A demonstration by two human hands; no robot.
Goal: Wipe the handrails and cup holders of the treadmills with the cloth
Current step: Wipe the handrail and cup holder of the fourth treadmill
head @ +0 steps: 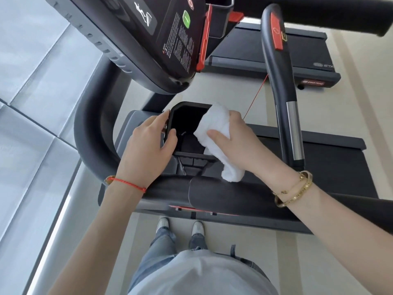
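Observation:
A black cup holder sits below the treadmill console, between my two hands. My right hand grips a white cloth and presses it against the holder's right rim, with the cloth's end hanging down toward the front bar. My left hand clasps the holder's left wall, thumb over the rim. A curved black handrail runs along the left and joins the front handrail under my wrists. Another handrail with a red pad and a silver sensor strip rises at the right.
The console with a green button overhangs the holder from above. A thin red safety cord runs down toward my right hand. A second treadmill's belt lies beyond. Glass panels line the left. My shoes stand on the beige floor.

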